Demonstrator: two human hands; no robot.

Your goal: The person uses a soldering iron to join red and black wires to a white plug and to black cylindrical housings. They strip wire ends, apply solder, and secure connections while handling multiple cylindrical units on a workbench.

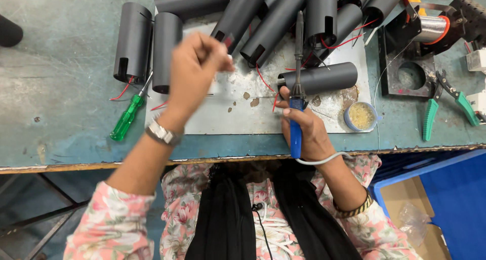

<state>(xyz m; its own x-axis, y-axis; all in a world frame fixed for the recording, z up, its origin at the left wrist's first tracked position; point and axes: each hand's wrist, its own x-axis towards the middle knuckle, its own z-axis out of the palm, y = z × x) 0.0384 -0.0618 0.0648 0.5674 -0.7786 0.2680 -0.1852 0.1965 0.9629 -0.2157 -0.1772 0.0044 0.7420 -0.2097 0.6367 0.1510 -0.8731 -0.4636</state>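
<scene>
Centrally, near the table's front edge, the right hand [310,133] grips a blue-handled soldering iron [297,88], its tip beside a matte black cylinder [319,78] on the grey metal sheet [212,113]. The left hand [195,70] hovers, fingers pinched around thin wire. Smooth tubes [243,12] crowd the far edge.

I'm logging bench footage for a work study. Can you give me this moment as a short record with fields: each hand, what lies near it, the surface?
left hand: left hand raised above the metal sheet, fingers pinched; anything held is too small to tell
right hand: right hand grips a blue-handled soldering iron, tip pointing away
nearest part: black tube lying beside the iron, red wires at its end
other tubes: pile of black tubes at the far edge
tools: green screwdriver; green-handled pliers
small tin: round tin of yellowish paste
surface: worn blue-green bench
</scene>
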